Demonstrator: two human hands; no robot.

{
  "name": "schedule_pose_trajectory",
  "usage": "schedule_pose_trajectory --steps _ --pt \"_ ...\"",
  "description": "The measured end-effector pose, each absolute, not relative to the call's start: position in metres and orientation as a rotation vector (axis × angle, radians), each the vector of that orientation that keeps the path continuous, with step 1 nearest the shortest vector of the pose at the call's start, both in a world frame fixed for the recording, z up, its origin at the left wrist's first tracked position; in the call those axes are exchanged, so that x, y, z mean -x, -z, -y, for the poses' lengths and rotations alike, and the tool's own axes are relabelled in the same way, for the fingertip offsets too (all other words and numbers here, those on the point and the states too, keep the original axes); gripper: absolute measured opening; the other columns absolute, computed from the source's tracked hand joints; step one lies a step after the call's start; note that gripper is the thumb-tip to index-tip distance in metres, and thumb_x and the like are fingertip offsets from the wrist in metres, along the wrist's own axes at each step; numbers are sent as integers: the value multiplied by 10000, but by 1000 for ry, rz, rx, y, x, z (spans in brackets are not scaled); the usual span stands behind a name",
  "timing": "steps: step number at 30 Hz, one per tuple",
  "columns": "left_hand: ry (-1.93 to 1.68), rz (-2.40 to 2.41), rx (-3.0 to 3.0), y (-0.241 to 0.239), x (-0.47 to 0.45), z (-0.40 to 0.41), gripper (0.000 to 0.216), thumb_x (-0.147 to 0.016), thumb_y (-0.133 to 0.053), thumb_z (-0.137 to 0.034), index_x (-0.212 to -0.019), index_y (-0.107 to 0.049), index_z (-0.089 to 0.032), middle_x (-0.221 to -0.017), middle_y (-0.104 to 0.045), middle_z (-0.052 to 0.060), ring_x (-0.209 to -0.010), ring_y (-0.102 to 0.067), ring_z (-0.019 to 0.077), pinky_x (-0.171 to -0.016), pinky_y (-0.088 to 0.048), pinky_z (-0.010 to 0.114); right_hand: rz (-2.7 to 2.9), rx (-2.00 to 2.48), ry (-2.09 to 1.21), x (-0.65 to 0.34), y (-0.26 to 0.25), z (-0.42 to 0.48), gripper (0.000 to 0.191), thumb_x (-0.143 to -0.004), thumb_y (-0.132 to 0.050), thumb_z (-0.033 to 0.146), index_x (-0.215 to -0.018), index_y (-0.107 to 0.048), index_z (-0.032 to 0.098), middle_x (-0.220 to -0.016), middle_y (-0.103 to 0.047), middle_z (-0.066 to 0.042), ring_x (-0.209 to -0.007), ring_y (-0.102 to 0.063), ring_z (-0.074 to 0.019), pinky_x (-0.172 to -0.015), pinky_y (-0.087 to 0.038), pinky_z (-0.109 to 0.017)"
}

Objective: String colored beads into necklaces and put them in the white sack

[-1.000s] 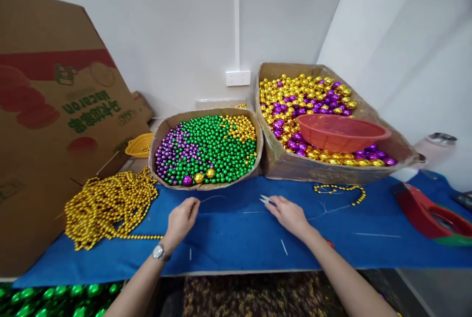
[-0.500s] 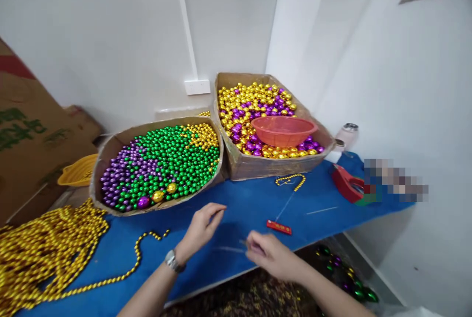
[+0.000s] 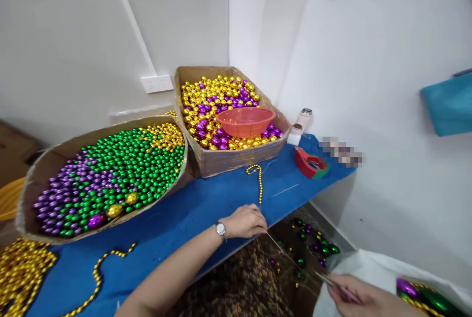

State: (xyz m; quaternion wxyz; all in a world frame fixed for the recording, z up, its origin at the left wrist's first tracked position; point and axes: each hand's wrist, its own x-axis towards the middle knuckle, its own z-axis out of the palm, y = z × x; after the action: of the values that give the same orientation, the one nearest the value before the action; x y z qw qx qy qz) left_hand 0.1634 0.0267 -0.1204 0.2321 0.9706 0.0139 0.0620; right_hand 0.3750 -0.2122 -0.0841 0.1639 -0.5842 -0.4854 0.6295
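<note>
My left hand [image 3: 246,220], a watch on its wrist, rests at the front edge of the blue table cover [image 3: 184,214] with its fingers pinched on a thin thread [image 3: 291,256]. The thread runs down and right, off the table, to my right hand [image 3: 363,298] at the bottom right. That hand is closed on the thread's other end and on what looks like small snips. A short strand of gold beads [image 3: 259,179] lies just beyond my left hand.
Two cardboard boxes stand at the back: one of green, purple and gold beads [image 3: 110,169], one of gold and purple balls [image 3: 221,105] holding an orange basket [image 3: 245,120]. A red tape dispenser [image 3: 309,163] sits right. Gold bead strands [image 3: 22,273] pile left. Beads lie on the floor.
The view has swung right. My right hand moved off the table, down and right, drawing the thread out. My left hand moved to the table's front edge.
</note>
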Motion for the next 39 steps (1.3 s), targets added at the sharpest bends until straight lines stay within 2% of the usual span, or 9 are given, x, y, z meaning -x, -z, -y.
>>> schedule_pose_trajectory --steps 4,9,12,18,23,30,34,36,39 --pt "-124 -162 -2778 119 -177 -12 230 -908 -464 -306 -811 -659 -231 -773 -677 19 -799 -552 164 -716 -406 265 1693 1992 -1059 -409 105 209 355 -867 -422 529 -777 -561 216 -776 -569 -36 -725 -551 -167 -682 -460 -284" --pt "-43 -220 -2957 123 -197 5 218 -880 -474 -228 -698 -585 -182 -740 -635 41 -769 -522 188 -666 -380 293 1829 2204 -468 -391 127 186 387 -930 -283 446 -1032 -585 227 -938 -618 -81 -820 -633 -192 -690 -498 -295" --pt "-58 -229 -2989 122 -203 7 162 -867 -480 -199 -738 -575 -178 -745 -623 47 -782 -513 199 -666 -380 308 1904 2215 -392 -374 134 171 371 -943 -271 418 -1070 -572 244 -946 -646 -56 -808 -656 -182 -679 -498 -278" --pt "-67 -221 -3008 118 -208 8 127 -858 -488 -180 -765 -574 -172 -751 -609 63 -801 -505 208 -673 -384 320 1937 2235 -331 -359 145 147 341 -933 -324 436 -964 -604 244 -852 -665 -35 -708 -663 -193 -553 -451 -252" --pt "-82 -234 -2984 118 -209 7 141 -864 -474 -186 -767 -575 -173 -744 -603 68 -796 -500 207 -675 -378 317 1950 2250 -263 -363 148 143 360 -955 -292 399 -922 -618 252 -829 -668 -22 -725 -662 -164 -563 -433 -221" --pt "-251 -376 -2726 109 -204 1 216 -874 -441 -198 -736 -608 -193 -712 -628 36 -751 -534 174 -713 -381 290 1984 2301 -109 -384 143 134 361 -957 -298 406 -1088 -595 248 -927 -633 -49 -748 -644 -164 -547 -432 -222" --pt "-416 -499 -2362 99 -195 -4 240 -870 -445 -225 -744 -647 -193 -734 -670 25 -718 -579 152 -721 -417 265 2091 2254 0 -388 139 104 337 -942 -372 393 -1191 -555 259 -1028 -599 -68 -848 -614 -174 -651 -452 -242" --pt "-487 -610 -2104 94 -187 -8 255 -871 -457 -290 -766 -663 -181 -744 -681 27 -699 -596 154 -678 -439 254 2161 2215 48 -390 137 85 340 -924 -424 416 -1206 -548 273 -1010 -607 -58 -892 -592 -183 -724 -448 -260" --pt "-584 -752 -1753 89 -172 -16 280 -841 -510 -374 -766 -664 -153 -671 -654 22 -623 -577 146 -595 -438 242 2244 2184 124 -396 137 59 310 -923 -444 393 -1192 -556 287 -982 -623 -53 -917 -571 -195 -744 -428 -279"
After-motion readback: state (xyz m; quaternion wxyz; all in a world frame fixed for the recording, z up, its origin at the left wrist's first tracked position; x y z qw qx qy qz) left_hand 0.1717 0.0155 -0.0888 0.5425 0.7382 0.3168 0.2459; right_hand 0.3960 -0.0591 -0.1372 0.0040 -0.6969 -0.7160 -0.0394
